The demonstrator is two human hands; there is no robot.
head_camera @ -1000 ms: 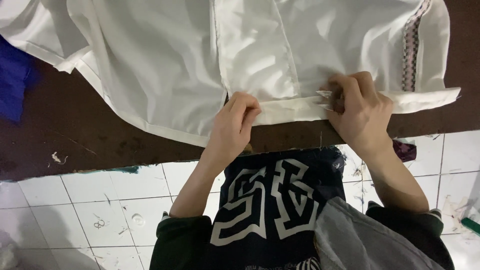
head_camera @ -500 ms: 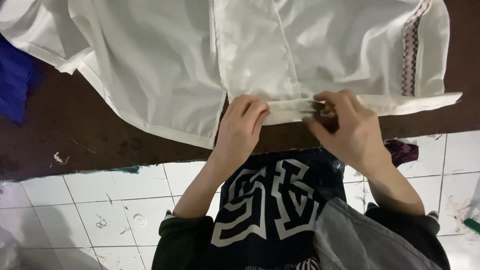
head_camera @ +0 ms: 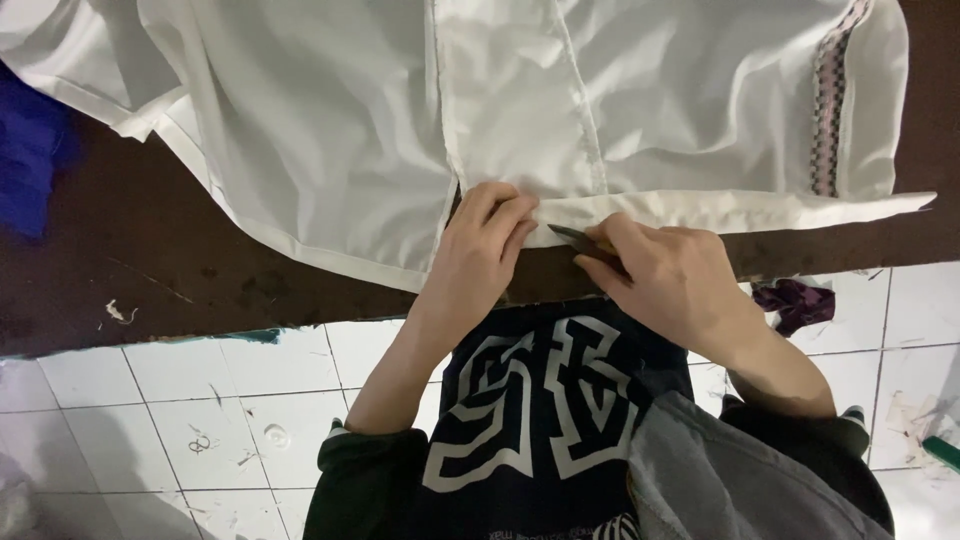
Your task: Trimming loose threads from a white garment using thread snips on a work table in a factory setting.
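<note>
white cloth, thin and a bit shiny, that's the shirt spread flat over a dark brown table, taking up most of the top of the view. its bottom hem is folded up into a narrow band that runs off to the right along the near table edge

left hand lies palm down with fingers together and nearly straight, tips pressing on the hem right where the shirt's centre seam comes down. it's not gripping anything, just pinning the cloth flat

right hand is just beside it, fingers curled around a small dark tool. only the thin pointed end sticks out past the fingers, aimed left toward the left fingertips and sitting right under the hem edge. can't tell exactly what kind of tool it is, most of it is hidden in the hand. looks like the tip is at or just touching the fold, hard to be sure

over on the right side of the shirt there's a patterned trim strip running up and down. blue cloth pokes in at the far left on the table. below the table is white tile floor with some scuffs, and a purple fabric scrap lies on it near the right wrist. person's wearing a dark top with big white letters
</note>
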